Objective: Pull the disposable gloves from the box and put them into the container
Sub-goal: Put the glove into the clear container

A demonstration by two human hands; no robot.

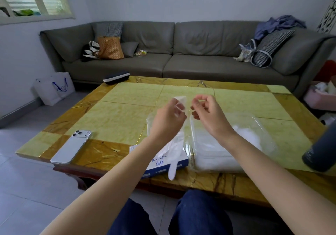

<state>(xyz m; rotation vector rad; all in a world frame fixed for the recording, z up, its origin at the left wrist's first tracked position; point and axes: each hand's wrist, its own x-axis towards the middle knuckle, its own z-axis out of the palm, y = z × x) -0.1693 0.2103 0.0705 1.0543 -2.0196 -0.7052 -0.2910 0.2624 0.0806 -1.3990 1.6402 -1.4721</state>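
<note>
- Hands are raised close together over the table (127, 111), not touching each other.
- Left hand (168, 120) pinches the top edge of a thin, see-through glove (181, 101), which hangs down towards the box.
- Right hand (209, 114) has curled fingers, with thumb and forefinger nearly meeting just beside that glove's top edge. The film is so clear that I cannot tell whether they grip it.
- Blue and white box (180, 163) lies flat near the table's front edge, under the left wrist. A white glove finger (172, 170) droops over its front.
- Clear plastic container (254, 123) stands touching the box's right side, with a pile of gloves (245, 131) inside.
- Phone (71, 146) lies face down at the left, and a dark bottle (321, 147) stands at the right edge.
</note>
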